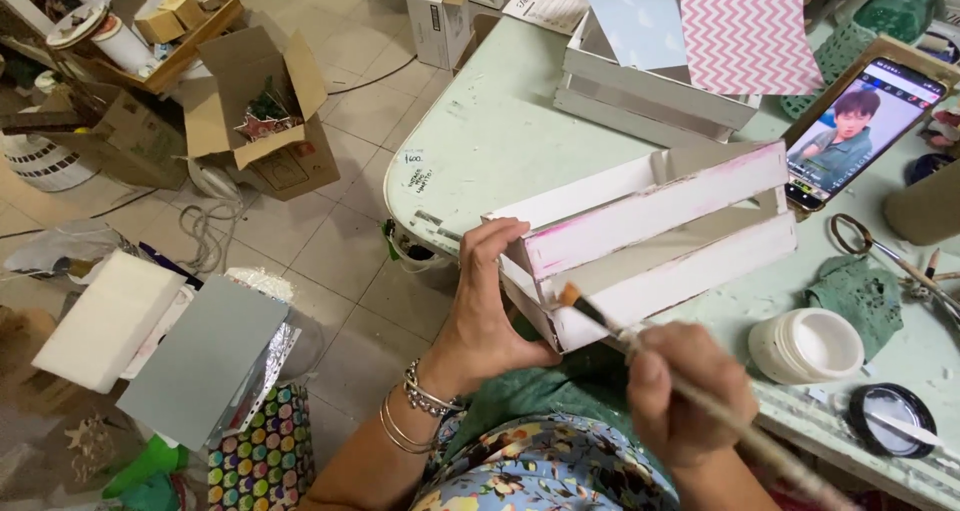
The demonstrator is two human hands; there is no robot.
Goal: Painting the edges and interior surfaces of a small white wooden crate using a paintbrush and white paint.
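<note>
Left hand (490,301) grips end of white slatted crate (650,236), tilted at counter (490,141) edge. Right hand (680,391) pinches paintbrush (640,346), bristles touching lower slat. Open paint jar (805,344) beside.

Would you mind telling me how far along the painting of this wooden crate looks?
Pink already edges the top slat of the white wooden crate. In hand: the left hand steadies its end while the right hand sets the paintbrush against the lower slat. That slat and the end panel remain white.
</note>
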